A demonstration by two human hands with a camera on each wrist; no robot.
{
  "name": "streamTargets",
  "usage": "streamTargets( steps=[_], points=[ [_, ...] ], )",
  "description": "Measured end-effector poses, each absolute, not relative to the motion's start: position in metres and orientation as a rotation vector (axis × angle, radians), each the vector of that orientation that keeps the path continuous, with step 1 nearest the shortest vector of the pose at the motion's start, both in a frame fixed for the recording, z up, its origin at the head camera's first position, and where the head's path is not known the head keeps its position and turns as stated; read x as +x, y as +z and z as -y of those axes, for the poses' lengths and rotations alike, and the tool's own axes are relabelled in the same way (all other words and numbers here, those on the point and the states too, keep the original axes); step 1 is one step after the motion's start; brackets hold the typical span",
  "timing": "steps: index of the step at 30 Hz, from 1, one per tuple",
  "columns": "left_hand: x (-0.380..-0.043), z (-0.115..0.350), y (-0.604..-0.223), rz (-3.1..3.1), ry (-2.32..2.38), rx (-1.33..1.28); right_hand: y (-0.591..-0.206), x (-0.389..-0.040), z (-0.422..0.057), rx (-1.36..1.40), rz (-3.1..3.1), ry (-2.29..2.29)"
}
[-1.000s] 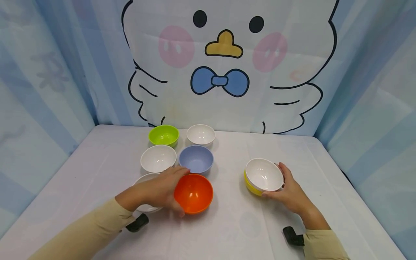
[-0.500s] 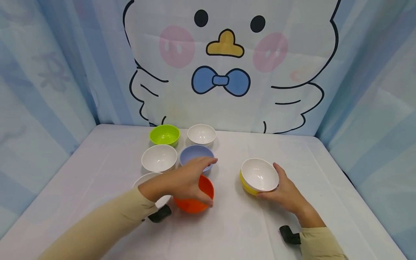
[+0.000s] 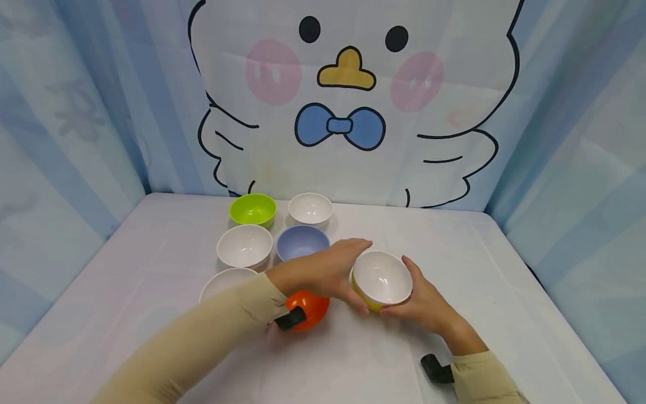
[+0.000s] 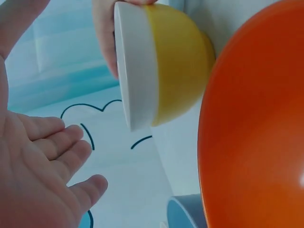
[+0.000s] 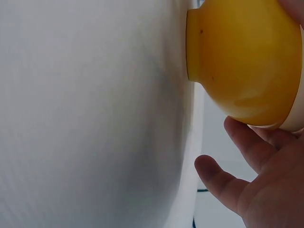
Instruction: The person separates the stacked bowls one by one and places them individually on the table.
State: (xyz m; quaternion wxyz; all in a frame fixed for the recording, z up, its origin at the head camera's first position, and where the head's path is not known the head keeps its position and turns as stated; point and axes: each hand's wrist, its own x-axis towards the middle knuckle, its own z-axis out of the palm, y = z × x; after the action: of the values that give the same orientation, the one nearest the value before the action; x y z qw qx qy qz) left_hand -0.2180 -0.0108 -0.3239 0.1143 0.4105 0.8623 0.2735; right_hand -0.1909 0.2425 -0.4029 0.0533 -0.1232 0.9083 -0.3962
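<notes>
My right hand (image 3: 429, 306) grips a white bowl (image 3: 382, 278) nested inside a yellow bowl (image 4: 183, 66), thumb at the near side and fingers round the right. Whether the yellow base touches the table is hard to tell. My left hand (image 3: 328, 272) is at the left of this pair, thumb and fingers spread apart; the left wrist view shows a gap between its fingers and the rim. Below the left wrist stands an orange bowl (image 3: 315, 311), partly covered by the arm. A blue bowl (image 3: 301, 242) is just behind the left hand.
A green bowl (image 3: 253, 210) and a white bowl (image 3: 310, 209) stand at the back. Closer in are another white bowl (image 3: 244, 246) and a third one (image 3: 227, 279), half hidden by the left sleeve. A printed curtain (image 3: 348, 168) closes off the table's far edge.
The left hand has moved right, from the orange bowl's left side across it to the nested bowls. The right hand has brought the white and yellow bowls a little leftward.
</notes>
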Motion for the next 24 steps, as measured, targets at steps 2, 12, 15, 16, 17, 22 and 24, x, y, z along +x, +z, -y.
streamTargets(
  steps=[2,12,15,16,17,22,24],
  points=[
    [-0.220,0.007,-0.325,-2.538,0.776,1.188,-0.403,-0.190,-0.240,-0.397,-2.762,-1.197],
    [-0.228,-0.013,-0.336,-2.574,0.601,1.100,-0.402,-0.187,-0.236,-0.437,-2.779,-1.165],
    [-0.231,-0.021,-0.340,-2.582,0.547,1.058,-0.403,-0.187,-0.236,-0.439,-2.775,-1.169],
    [-0.232,-0.023,-0.341,-2.582,0.529,1.048,-0.403,-0.187,-0.236,-0.438,-2.771,-1.170],
    [-0.232,-0.024,-0.342,-2.582,0.516,1.042,-0.403,-0.187,-0.236,-0.438,-2.768,-1.170],
    [-0.236,-0.031,-0.346,-2.579,0.478,1.031,-0.401,-0.187,-0.235,-0.425,-2.770,-1.161],
    [-0.236,-0.033,-0.347,-2.584,0.456,1.032,-0.400,-0.186,-0.235,-0.421,-2.777,-1.153]
  ],
)
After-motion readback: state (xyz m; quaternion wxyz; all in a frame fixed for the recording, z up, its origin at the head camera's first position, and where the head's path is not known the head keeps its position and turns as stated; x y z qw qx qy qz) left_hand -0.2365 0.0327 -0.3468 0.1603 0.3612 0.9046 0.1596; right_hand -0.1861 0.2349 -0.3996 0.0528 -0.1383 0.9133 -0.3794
